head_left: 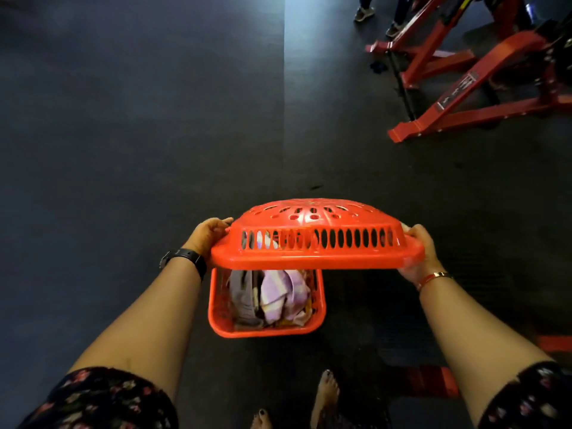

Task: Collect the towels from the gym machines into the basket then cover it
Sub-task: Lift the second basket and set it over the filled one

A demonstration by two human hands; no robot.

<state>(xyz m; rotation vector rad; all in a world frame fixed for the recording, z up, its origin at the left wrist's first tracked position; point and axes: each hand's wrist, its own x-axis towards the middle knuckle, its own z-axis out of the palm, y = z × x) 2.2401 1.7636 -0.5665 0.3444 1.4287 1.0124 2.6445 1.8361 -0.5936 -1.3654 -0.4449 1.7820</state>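
An orange perforated basket lid [315,239] hangs in the air above the floor, held level at both ends. My left hand [207,235] grips its left rim and my right hand [418,252] grips its right rim. Below the lid stands the orange basket [216,317] on the dark floor, its far half hidden by the lid. Crumpled towels [278,295] in lilac, white and grey fill the basket.
Red gym machine frames [470,88] stand at the upper right, with another person's shoes [365,13] beyond them. Another red frame foot [433,382] lies at the lower right near my bare feet [325,394]. Dark rubber floor [123,150] stretches to the left.
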